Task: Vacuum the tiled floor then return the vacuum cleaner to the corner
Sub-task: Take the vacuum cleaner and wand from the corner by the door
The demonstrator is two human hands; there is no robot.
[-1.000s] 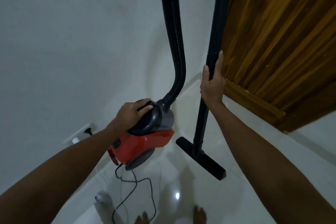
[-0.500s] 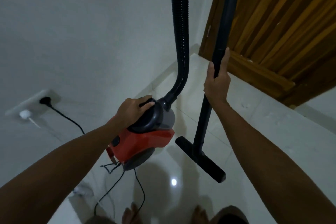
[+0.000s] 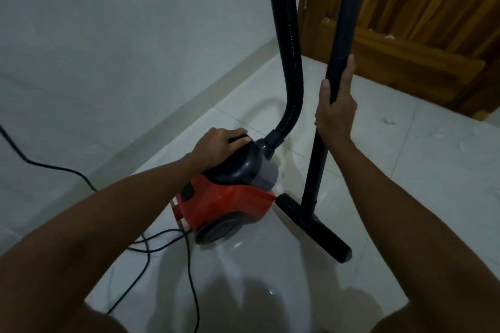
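A small red and dark grey vacuum cleaner [image 3: 232, 197] sits on the glossy white tiled floor [image 3: 405, 170] near the wall. My left hand [image 3: 219, 143] grips the black handle on top of its body. A ribbed black hose [image 3: 288, 48] rises from the body and leaves the top of the view. My right hand [image 3: 335, 108] holds the upright black wand [image 3: 341, 35], thumb and fingers round the tube. The wand's flat floor nozzle [image 3: 316, 227] rests on the tiles just right of the body.
A white wall [image 3: 121, 35] runs along the left and meets a wooden door [image 3: 419, 13] at the corner behind the hose. The black power cord [image 3: 162, 246] trails over the floor at lower left and climbs the wall at far left.
The vacuum body has come down onto the floor, closer to the wall. The view has tilted down; the wall socket has left the frame. Both hands keep their holds.
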